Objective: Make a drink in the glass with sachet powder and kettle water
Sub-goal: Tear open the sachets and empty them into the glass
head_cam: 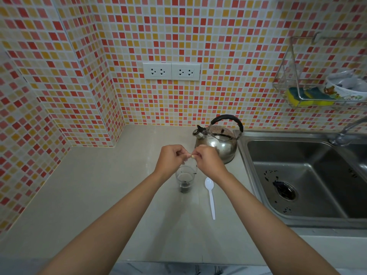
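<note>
Both hands, left hand [172,158] and right hand [206,160], pinching sachet [192,156] above glass [185,178], dark powder inside. Next, probably: kettle [217,141] behind glass.

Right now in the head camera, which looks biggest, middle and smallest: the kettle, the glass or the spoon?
1. kettle, clearly the biggest.
2. and 3. glass and spoon: unsure. The spoon looks longer but thin, the glass shorter but wider, and hands hide part of the glass.
</note>
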Action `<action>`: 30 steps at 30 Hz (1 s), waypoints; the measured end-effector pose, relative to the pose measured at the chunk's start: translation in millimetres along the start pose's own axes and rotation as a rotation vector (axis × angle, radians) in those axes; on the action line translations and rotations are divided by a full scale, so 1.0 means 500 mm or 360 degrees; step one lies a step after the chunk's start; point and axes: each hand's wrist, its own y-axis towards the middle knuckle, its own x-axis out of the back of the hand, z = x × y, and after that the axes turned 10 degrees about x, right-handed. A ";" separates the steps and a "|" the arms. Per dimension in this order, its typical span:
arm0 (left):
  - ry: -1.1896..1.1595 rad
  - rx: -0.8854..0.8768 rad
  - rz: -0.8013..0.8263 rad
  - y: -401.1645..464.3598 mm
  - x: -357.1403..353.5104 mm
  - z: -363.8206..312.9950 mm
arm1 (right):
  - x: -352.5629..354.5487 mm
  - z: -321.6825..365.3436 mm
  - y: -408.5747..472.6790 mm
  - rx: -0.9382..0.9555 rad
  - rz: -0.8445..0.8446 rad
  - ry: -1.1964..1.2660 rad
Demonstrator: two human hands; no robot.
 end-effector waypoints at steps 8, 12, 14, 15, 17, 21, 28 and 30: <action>-0.0176 0.0116 0.0161 0.002 0.000 0.001 | 0.021 -0.004 -0.001 -0.0141 -0.0145 0.0219; -0.0208 0.0285 0.0252 0.001 0.005 0.007 | 0.020 -0.009 -0.004 -0.0304 -0.0233 0.0377; -0.0226 0.0395 0.0329 -0.002 0.009 0.004 | 0.021 -0.013 -0.011 -0.0373 -0.0225 0.0441; -0.0234 0.0461 0.0358 -0.002 0.012 0.001 | 0.021 -0.013 -0.014 -0.0417 -0.0206 0.0493; -0.0270 0.0585 0.0378 -0.003 0.025 -0.004 | 0.022 -0.008 -0.018 -0.0539 -0.0172 0.0624; -0.0359 0.0690 0.0363 -0.013 0.083 0.007 | 0.008 0.033 -0.029 -0.0767 -0.0115 0.1020; -0.0224 0.0854 0.0164 -0.064 0.171 0.107 | -0.134 0.126 -0.072 -0.1067 -0.0056 0.1452; -0.0193 0.0919 0.0132 -0.072 0.180 0.142 | -0.181 0.135 -0.082 -0.1092 -0.0068 0.1422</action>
